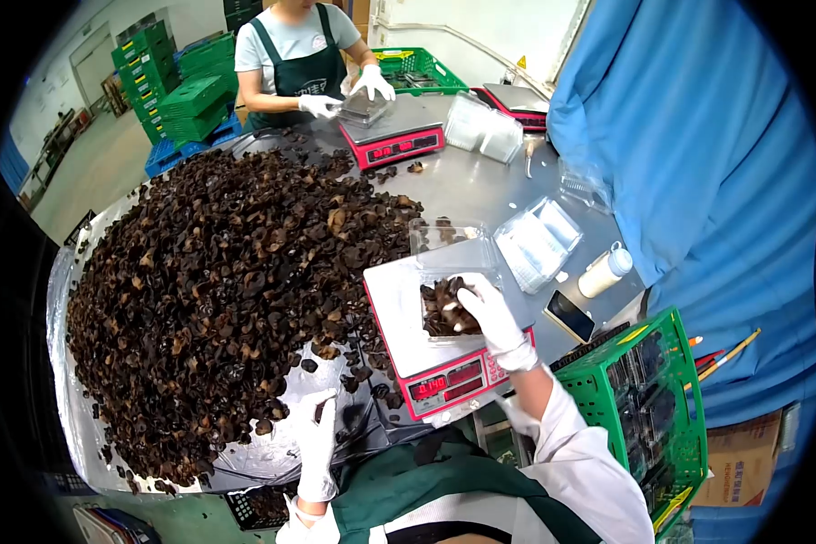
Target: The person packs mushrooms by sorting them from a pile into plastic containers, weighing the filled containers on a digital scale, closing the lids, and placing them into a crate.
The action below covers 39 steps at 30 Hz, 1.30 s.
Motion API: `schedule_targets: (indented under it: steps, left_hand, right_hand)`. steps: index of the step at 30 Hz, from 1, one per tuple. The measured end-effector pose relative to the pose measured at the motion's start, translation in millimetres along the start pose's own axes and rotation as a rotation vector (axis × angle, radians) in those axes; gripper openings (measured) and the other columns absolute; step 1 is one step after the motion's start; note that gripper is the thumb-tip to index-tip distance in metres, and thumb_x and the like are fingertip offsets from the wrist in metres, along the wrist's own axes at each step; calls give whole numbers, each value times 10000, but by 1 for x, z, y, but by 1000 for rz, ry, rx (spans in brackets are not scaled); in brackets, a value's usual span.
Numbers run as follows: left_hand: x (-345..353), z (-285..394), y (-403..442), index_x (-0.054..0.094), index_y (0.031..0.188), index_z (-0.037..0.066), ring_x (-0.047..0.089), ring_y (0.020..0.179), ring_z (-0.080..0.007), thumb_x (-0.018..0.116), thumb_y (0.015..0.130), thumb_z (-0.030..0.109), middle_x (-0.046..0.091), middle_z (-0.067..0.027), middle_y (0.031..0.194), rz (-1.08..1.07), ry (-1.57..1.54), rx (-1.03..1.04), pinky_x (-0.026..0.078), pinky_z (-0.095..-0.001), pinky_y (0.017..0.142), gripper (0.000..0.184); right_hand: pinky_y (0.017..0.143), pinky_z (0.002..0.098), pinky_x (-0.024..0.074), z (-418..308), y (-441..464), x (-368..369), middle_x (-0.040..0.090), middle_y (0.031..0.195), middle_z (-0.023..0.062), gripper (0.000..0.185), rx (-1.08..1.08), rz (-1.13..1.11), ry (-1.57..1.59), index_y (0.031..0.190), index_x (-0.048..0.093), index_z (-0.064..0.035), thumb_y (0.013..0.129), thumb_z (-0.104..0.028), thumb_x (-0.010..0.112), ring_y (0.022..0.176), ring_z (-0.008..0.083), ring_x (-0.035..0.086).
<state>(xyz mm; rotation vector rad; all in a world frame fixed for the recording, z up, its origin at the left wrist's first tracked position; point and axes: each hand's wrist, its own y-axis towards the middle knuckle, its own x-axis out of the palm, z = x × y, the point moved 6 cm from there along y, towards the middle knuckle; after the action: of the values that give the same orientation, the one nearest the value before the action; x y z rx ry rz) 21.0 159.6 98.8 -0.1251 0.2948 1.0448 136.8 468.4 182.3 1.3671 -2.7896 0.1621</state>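
A large heap of dried wood ear mushrooms [218,290] covers the left of the table. My right hand [487,313], in a white glove, reaches into a clear plastic clamshell box [473,340], its fingers curled on the wood ear mushrooms [440,304] inside. The box sits with its lid raised on a red and white digital scale [397,331], whose red display is lit. At the heap's near edge is my left hand [315,444], also gloved, with a small dark mushroom piece between thumb and fingers.
Stacked clear boxes [539,243], a phone [569,315] and a white bottle [605,270] lie right of the scale. A green crate [614,381] with packed boxes stands at near right. Opposite, a gloved co-worker [304,68] handles a box at another scale [394,145]. A blue curtain [689,163] hangs right.
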Motion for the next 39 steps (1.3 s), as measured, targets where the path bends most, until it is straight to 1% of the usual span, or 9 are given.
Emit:
schedule_targets:
  steps: [2, 5, 17, 21, 26, 31, 32, 35, 39]
  left_hand:
    - [8, -3, -3, 658, 973, 10, 610, 894, -186, 597, 846, 22, 649, -84, 944, -12, -1, -13, 469, -289, 828, 141]
    - [19, -6, -4, 660, 954, 8, 601, 861, -144, 593, 859, 15, 652, -69, 908, -25, -60, -91, 463, -261, 791, 116]
    - [24, 2, 24, 634, 1002, -16, 594, 820, -126, 613, 874, 57, 647, -72, 926, 87, 49, -43, 472, -259, 752, 148]
    - [31, -25, 5, 656, 832, 55, 601, 708, -277, 699, 798, 132, 607, -109, 768, 51, 446, 95, 482, -338, 646, 95]
    - [70, -45, -18, 654, 855, 76, 599, 726, -283, 728, 764, 205, 579, -95, 751, -107, 661, 158, 487, -374, 651, 175]
    - [113, -14, -15, 619, 1093, 89, 544, 991, -299, 735, 710, 172, 585, -88, 1064, -308, 758, 420, 478, -370, 819, 408]
    - [115, -22, -15, 619, 1093, 89, 544, 991, -299, 735, 710, 172, 585, -88, 1064, -305, 756, 418, 478, -370, 819, 408]
    - [102, -44, -8, 617, 1018, 72, 547, 919, -306, 706, 720, 100, 585, -96, 938, -205, 584, 285, 475, -386, 781, 312]
    - [69, -57, 9, 628, 964, 20, 629, 863, -189, 704, 780, 63, 661, -95, 952, -17, 87, -141, 495, -307, 781, 204]
  right_hand:
    - [831, 300, 491, -24, 4, -18, 639, 980, 81, 307, -388, 75, -641, 1100, 599, -33, 839, -177, 676, 915, 199, 627]
    - [805, 303, 499, -14, 9, -31, 623, 1033, 56, 294, -459, -28, -877, 1088, 618, -70, 814, -148, 691, 926, 207, 622]
    - [767, 217, 481, -54, -31, -118, 603, 1029, 68, 188, -355, 347, -513, 1041, 629, 42, 871, -23, 585, 866, 108, 610]
    - [765, 259, 492, -33, -38, -126, 634, 971, 73, 185, -291, 348, -571, 1022, 647, 2, 844, -27, 607, 851, 135, 630]
    - [738, 252, 491, -3, -35, -128, 629, 964, 74, 217, -274, 333, -565, 1050, 642, -22, 834, -39, 630, 828, 137, 621]
    - [785, 324, 492, 29, -19, -110, 590, 1128, 135, 666, -46, 246, -887, 1343, 472, -95, 770, -320, 726, 911, 251, 608]
    - [779, 318, 494, 32, -18, -103, 592, 1110, 124, 598, -87, 220, -867, 1315, 499, -94, 775, -227, 718, 880, 233, 605]
    - [702, 280, 488, 41, -22, -92, 557, 925, 75, 518, -186, 210, -794, 1257, 544, -95, 760, -5, 659, 736, 175, 545]
    - [638, 262, 469, 43, -33, -81, 535, 889, 72, 515, -236, 172, -674, 1268, 535, -95, 774, 17, 630, 698, 155, 528]
